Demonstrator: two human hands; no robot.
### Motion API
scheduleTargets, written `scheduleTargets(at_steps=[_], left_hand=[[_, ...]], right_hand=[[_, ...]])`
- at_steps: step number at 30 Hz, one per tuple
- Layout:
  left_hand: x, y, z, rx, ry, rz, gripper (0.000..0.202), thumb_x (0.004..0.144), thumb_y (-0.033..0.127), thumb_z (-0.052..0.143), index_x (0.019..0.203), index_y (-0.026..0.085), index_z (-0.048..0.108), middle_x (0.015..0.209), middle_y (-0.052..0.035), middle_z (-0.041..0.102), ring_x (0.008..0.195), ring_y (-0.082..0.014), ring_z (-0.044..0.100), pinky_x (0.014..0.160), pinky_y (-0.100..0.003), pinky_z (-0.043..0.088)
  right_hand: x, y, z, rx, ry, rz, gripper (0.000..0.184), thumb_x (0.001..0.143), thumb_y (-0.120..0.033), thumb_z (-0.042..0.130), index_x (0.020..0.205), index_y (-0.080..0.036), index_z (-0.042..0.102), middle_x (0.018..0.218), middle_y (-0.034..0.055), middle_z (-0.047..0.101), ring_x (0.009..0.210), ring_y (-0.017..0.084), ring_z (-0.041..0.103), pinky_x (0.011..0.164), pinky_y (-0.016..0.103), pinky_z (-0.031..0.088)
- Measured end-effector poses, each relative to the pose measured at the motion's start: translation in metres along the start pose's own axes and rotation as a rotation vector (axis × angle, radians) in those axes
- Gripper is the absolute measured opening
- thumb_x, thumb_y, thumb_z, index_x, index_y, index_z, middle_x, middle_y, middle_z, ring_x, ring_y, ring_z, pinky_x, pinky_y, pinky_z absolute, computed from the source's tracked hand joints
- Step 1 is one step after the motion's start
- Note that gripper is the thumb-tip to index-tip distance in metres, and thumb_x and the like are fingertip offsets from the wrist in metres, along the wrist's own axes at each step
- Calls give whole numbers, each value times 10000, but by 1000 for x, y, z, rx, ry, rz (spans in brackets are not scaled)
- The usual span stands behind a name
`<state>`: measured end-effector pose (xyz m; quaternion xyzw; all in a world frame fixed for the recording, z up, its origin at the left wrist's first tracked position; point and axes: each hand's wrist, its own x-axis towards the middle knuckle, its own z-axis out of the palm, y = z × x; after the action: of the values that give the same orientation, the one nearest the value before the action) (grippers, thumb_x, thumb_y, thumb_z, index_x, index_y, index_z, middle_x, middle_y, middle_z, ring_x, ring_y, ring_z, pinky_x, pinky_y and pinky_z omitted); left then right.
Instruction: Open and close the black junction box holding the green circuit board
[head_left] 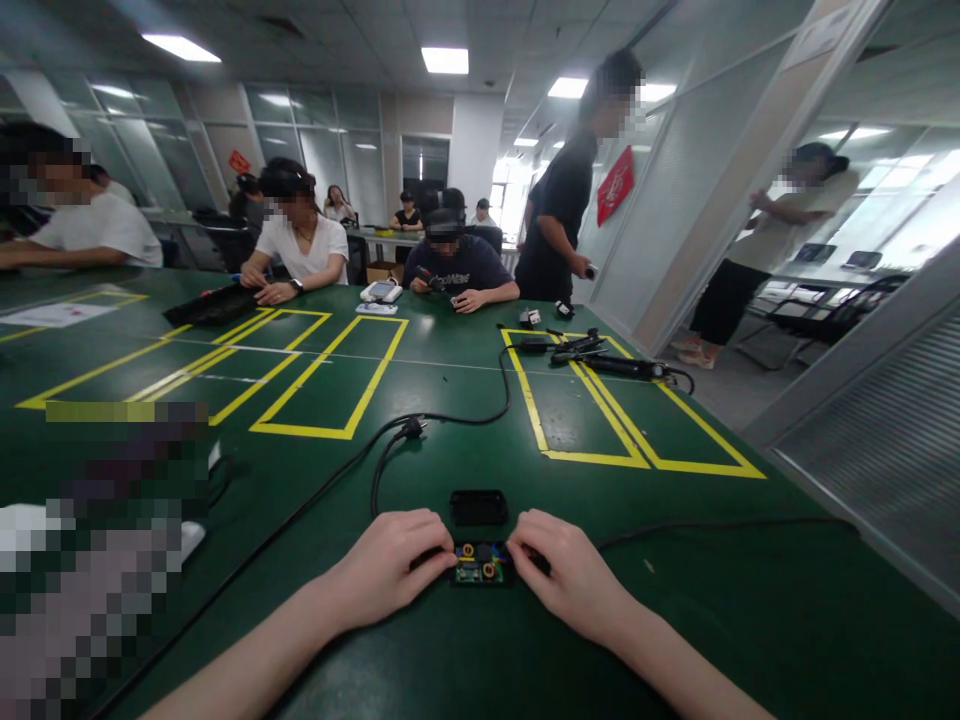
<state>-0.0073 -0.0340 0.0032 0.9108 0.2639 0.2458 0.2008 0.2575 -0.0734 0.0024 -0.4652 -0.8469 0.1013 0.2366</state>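
Observation:
A small open black case with a green circuit board (480, 566) lies on the green table (450, 400) near its front edge. My left hand (390, 570) grips the case's left end with curled fingers. My right hand (570, 575) grips its right end the same way. A black rectangular cover (478, 507) lies just beyond the board, apart from both hands. A black cable (675, 527) runs off to the right from the case. Another black cable with a plug (409, 430) curls on the table beyond the cover.
Yellow tape rectangles (330, 380) mark the tabletop. Black tools and a power adapter (600, 360) lie at the right rear. Several people sit at the far side; one stands at the back (562, 200). A blurred patch (105, 540) covers the near left.

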Motion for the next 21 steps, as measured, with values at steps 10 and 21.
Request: scheduleTargets(at_steps=[10,21], left_hand=[[1,5,-1,-50,-5,-74,235,1056,286,548,912,187,705,870,-39,686,827,-171,623,721,-258,472],[2,5,3,-42,63,-147,153,943,184,668,1093,213,682,1004,-37,680,923,-194,638,822,-299,511]], right_hand=[[-1,-2,2,-84,-50,35,213,974,-107,484,803,-214,550,767,36,650,698,186,592,630,307,434],[1,-1,6,-167,69,20,155,866,-69,544,800,-210,549,796,30,625,751,191,578,682,315,423]])
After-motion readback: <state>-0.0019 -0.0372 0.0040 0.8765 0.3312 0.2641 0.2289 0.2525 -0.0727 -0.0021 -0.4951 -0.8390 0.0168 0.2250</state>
